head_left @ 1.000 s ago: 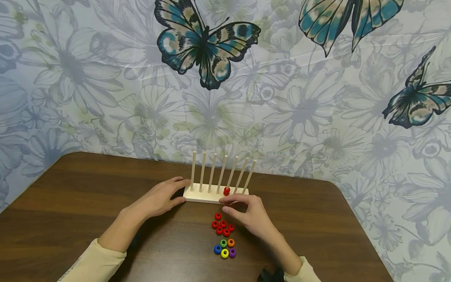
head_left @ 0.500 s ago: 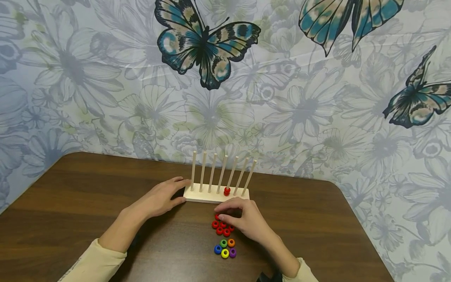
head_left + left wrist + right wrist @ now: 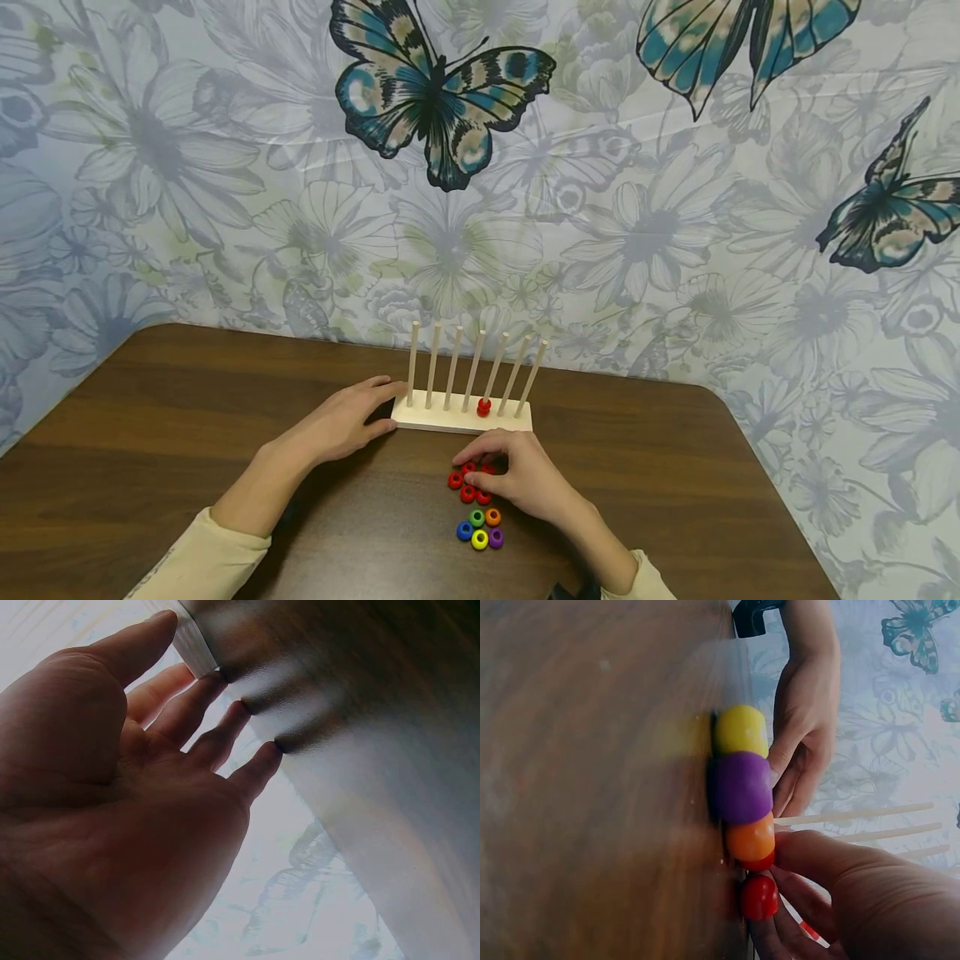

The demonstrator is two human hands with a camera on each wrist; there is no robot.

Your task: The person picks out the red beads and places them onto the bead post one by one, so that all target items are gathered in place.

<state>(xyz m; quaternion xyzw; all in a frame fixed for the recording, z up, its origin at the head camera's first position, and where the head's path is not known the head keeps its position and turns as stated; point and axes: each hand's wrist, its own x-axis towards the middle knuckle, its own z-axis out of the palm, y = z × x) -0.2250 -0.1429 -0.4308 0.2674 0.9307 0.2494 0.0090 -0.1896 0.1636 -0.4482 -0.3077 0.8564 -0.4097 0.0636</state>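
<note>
My left hand rests at the left end of a pale wooden peg stand, thumb at the front corner and fingertips at the back. In the left wrist view the fingers of that hand are nearly straight and spread. Two red beads sit stacked on one peg of the stand. Over a cluster of loose red beads hovers my right hand, with a gap between thumb and index finger and red beads there. The right wrist view shows its fingers beside a red bead, partly hidden.
Nearer me lie several single beads: green, orange, blue, yellow and purple. A black object is at the front table edge. Behind the brown table hangs a butterfly-patterned backdrop.
My right hand has come down from the front of the peg stand to the loose red beads, and a few of those have shifted slightly. The left hand stays in place.
</note>
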